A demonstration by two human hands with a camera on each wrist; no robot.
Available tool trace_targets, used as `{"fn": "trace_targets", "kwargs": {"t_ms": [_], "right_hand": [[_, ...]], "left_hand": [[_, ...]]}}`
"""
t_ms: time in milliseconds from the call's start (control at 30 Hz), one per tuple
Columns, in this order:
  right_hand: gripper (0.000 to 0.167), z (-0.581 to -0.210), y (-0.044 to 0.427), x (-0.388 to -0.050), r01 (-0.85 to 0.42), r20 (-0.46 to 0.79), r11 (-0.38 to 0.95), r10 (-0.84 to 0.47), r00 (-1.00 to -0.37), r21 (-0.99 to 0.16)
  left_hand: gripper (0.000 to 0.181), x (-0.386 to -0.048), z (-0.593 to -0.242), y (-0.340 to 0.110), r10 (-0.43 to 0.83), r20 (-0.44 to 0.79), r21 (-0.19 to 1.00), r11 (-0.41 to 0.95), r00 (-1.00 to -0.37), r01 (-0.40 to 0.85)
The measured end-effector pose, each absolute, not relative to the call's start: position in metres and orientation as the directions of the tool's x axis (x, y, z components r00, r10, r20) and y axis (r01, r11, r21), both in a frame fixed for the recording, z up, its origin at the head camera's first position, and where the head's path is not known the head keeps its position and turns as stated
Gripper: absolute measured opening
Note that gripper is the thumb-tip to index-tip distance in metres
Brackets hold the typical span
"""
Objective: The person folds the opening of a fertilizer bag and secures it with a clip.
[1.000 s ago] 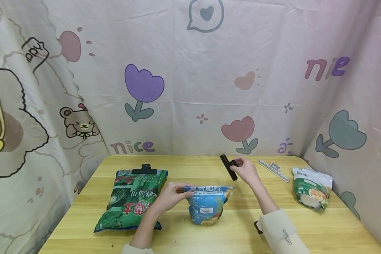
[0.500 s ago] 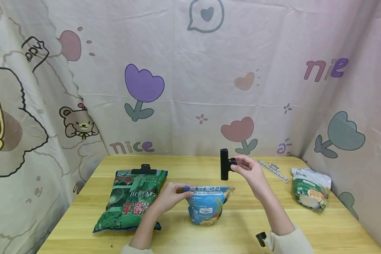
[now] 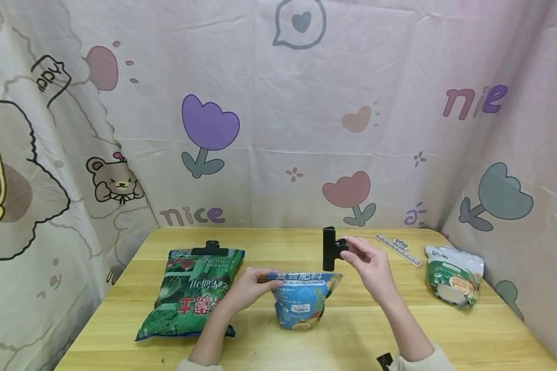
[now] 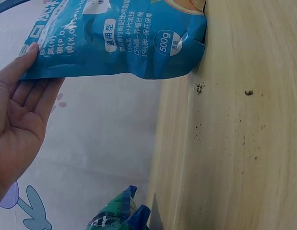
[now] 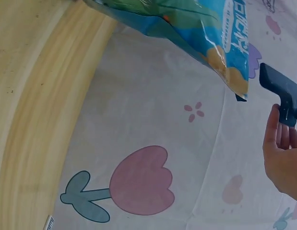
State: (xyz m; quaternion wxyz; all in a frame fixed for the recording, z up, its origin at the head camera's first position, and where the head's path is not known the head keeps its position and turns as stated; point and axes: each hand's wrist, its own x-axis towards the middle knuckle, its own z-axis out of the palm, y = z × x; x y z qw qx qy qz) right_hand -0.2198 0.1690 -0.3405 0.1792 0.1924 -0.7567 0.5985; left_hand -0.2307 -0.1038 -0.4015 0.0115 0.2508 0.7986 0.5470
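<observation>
In the head view a blue bag (image 3: 300, 304) stands upright on the wooden table, its top edge pinched at the left corner by my left hand (image 3: 249, 289). The left wrist view shows the thumb of that hand (image 4: 18, 112) on the printed face of the bag (image 4: 124, 43) and the fingers behind it. My right hand (image 3: 370, 265) pinches a black clip (image 3: 329, 249) by its handle, with the long bar upright above the bag's right corner. In the right wrist view the clip (image 5: 278, 84) is apart from the bag (image 5: 186, 28), above the right hand (image 5: 285, 163).
A green bag (image 3: 190, 293) with a black clip (image 3: 210, 248) on its top lies at the left. At the right are a white-and-green bag (image 3: 455, 276) and a ruler (image 3: 398, 250). Another black clip (image 3: 385, 360) lies near the right sleeve (image 3: 424, 360).
My right hand has turned the clip from slanted to upright; it rose, then came down a little towards the bag. My left hand and the blue bag have stayed in place.
</observation>
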Motion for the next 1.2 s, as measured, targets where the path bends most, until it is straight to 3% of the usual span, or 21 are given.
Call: {"fn": "trace_targets", "kwargs": {"t_ms": [300,933,1200], "right_hand": [[0.028,-0.351,0.164,-0.218,-0.664,0.655,0.222,-0.123,-0.746,-0.714],[0.028,-0.348,0.158,-0.218,-0.688,0.673,0.274,-0.161,-0.722,-0.672],[0.028,-0.356,0.155,-0.222,-0.734,0.702,0.405,-0.258,-0.664,-0.545]], "left_hand": [[0.026,-0.230,-0.402,-0.104,0.406,0.256,0.874,0.291,-0.877,0.390],[0.027,-0.231,-0.402,-0.104,0.409,0.255,0.879,0.280,-0.876,0.386],[0.027,-0.230,-0.402,-0.104,0.415,0.258,0.876,0.280,-0.872,0.392]]}}
